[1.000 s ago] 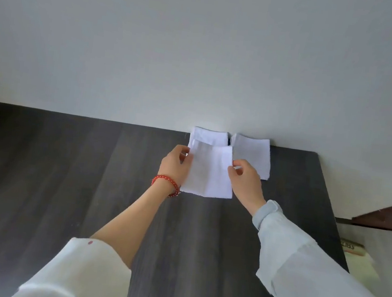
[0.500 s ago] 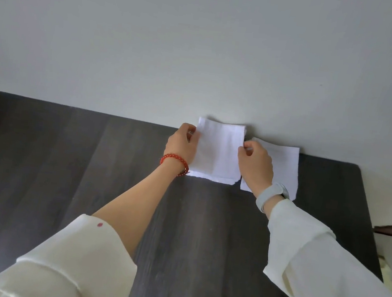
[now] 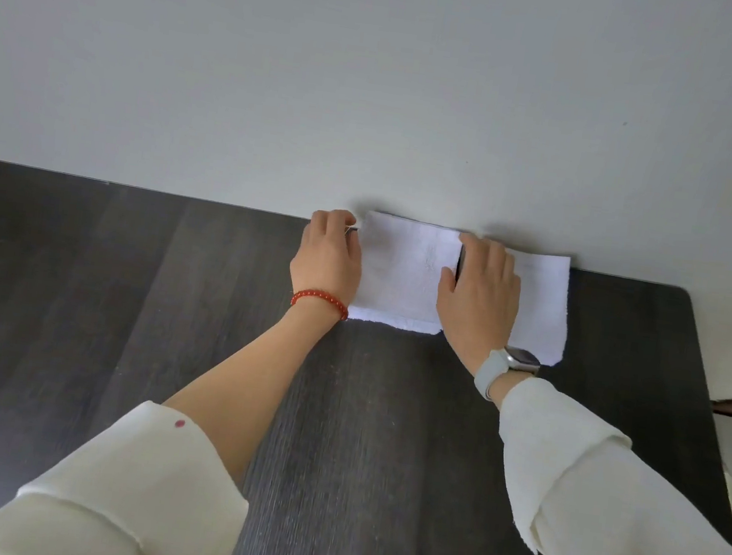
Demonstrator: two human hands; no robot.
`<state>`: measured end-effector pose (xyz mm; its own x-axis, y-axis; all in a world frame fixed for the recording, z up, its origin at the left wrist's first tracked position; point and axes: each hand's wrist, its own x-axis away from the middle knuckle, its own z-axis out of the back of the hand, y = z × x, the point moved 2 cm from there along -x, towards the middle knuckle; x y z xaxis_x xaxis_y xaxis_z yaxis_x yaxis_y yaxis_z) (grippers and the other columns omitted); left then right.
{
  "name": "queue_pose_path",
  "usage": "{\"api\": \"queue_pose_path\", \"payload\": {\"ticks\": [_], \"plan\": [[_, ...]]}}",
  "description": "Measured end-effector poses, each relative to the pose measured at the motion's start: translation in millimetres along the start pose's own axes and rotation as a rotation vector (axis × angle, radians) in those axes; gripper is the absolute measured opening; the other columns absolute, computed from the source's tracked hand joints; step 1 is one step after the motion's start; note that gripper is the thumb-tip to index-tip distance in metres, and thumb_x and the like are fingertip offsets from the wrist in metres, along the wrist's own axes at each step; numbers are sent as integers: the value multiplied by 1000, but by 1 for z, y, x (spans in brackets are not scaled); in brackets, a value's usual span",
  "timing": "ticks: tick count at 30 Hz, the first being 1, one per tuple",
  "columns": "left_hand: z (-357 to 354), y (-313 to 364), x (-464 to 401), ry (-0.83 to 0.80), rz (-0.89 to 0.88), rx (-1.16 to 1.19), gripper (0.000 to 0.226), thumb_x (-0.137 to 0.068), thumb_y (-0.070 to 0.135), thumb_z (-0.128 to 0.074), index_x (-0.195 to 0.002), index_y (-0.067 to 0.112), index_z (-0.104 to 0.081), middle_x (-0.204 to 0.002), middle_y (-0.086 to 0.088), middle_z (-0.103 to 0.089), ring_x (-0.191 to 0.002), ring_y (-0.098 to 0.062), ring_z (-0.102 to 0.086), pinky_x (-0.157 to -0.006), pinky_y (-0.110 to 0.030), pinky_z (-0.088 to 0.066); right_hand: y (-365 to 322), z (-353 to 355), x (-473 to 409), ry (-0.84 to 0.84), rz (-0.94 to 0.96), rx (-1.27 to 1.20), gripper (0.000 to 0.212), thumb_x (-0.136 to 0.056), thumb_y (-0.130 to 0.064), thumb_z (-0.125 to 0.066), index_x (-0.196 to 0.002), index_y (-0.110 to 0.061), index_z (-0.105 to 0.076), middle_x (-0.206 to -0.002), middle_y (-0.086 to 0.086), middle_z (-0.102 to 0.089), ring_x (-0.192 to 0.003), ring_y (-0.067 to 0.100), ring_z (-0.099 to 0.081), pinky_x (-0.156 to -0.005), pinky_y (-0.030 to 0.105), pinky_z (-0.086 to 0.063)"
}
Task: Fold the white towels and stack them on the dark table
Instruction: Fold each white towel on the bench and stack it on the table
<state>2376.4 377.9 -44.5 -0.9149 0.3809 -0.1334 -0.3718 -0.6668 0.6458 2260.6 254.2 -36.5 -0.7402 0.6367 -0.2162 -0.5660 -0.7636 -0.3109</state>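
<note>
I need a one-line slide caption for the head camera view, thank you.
Both hands, left and right, flank a folded white towel beside another towel on the dark table.

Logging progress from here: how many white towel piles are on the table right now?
2. The left pile lies against the wall between both hands; the right pile sits beside it, partly under the right hand. Layers within each pile can't be counted.

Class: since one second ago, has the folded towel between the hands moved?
Yes. The folded towel went away from the person toward the wall, onto the left stack beside the right towel.
</note>
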Motion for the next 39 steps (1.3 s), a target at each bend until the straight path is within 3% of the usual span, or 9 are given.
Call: {"api": "queue_pose_path", "payload": {"ticks": [2,4,6,9,14,22,26,33,39], "plan": [[-3,-1,7,73,-371,-158,27,-84,6,-44,-104,6,-62,-109,-12,-62,-97,-30,-59,-66,-34,-49,-4,-4,6,2,174,112,43,-85,-16,-57,-127,-10,-48,-130,14,-50,-121,34,-47,-91,48,-41],[-12,-5,13,-45,-558,-331,37,-84,6,-47,-121,5,-56,-129,-14,-55,-119,-29,-52,-84,-40,-47,-6,-13,7,-161,230,231,48,-92,-25,-46,-138,-12,-37,-146,14,-35,-137,31,-30,-106,54,-26],[-15,-9,14,-324,-453,-457,50,-97,21,-36,-143,7,-25,-154,-7,-19,-142,-22,-18,-108,-45,-30,-6,-21,6,-347,217,317,50,-97,-33,-29,-144,-16,-23,-153,12,-16,-143,29,-11,-111,57,-10],[-11,-12,10,-541,-313,-491,55,-99,36,-20,-148,15,-3,-156,5,7,-144,-17,4,-114,-46,-14,-7,-21,4,-447,238,381,50,-98,-36,-20,-145,-20,-15,-155,8,-8,-143,27,-3,-111,59,-1],[16,-1,19,-492,-269,-450,53,-98,35,-27,-147,20,-12,-157,0,-2,-144,-22,3,-115,-47,-10,-15,14,10,-420,157,223,49,-99,-32,-28,-146,-21,-19,-156,3,-13,-144,23,-4,-114,50,-1],[67,44,102,-458,-232,-158,42,-96,28,-40,-137,18,-40,-146,-2,-35,-136,-21,-29,-109,-37,-21,-10,96,105,-363,-163,-315,34,-97,-19,-41,-129,-14,-50,-132,3,-53,-122,20,-49,-103,29,-37],[83,91,167,-499,-336,-79,38,-95,25,-42,-131,15,-48,-134,-3,-48,-124,-23,-42,-103,-35,-28,20,145,171,-276,-293,-392,30,-97,-17,-42,-124,-12,-55,-125,3,-58,-117,18,-54,-95,19,-37],[59,215,304,-611,-595,-30,34,-94,26,-42,-125,17,-52,-128,-3,-52,-119,-23,-46,-101,-36,-35,125,260,317,-61,-490,-386,27,-96,-15,-42,-118,-11,-58,-113,2,-64,-106,17,-58,-89,25,-44],[14,361,526,-779,-886,58,33,-93,25,-45,-124,19,-54,-123,-5,-54,-113,-26,-50,-95,-38,-40,259,383,528,195,-744,-313,23,-94,-12,-48,-110,-6,-63,-91,2,-62,-81,19,-54,-72,21,-36]]}}
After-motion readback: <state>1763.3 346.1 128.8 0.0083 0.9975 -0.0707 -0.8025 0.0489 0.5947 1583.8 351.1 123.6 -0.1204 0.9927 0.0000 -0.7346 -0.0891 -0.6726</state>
